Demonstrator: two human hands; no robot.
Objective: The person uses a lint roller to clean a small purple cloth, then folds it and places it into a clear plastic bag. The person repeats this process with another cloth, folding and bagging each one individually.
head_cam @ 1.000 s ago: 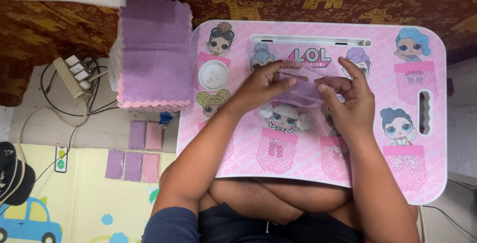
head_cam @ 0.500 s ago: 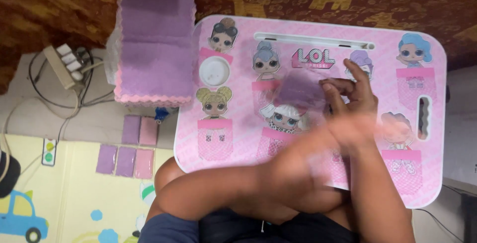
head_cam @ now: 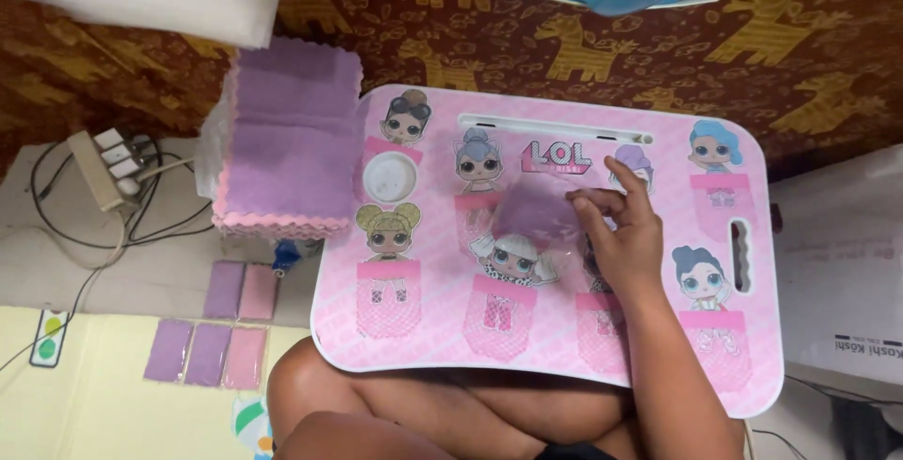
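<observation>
A pink lap tray point(head_cam: 404, 328) printed with cartoon dolls lies across my legs. On its middle rests a folded purple cloth in a clear plastic sleeve point(head_cam: 534, 217). My right hand point(head_cam: 623, 234) lies on the tray just right of it. Thumb and forefinger pinch the sleeve's right edge, and the other fingers are spread above. My left hand is out of view. Only my bare legs point(head_cam: 395, 413) show below the tray's near edge.
A tall stack of purple and pink cloths point(head_cam: 292, 150) stands left of the tray. Several packed cloths point(head_cam: 207, 352) lie on the floor mat. A power strip point(head_cam: 99, 168) with cables is at far left. A cardboard box point(head_cam: 837, 262) is at the right.
My left hand has let go of the cloth packet and swept down and out of view. The right hand stays at the packet's right edge. The camera view has shifted.
</observation>
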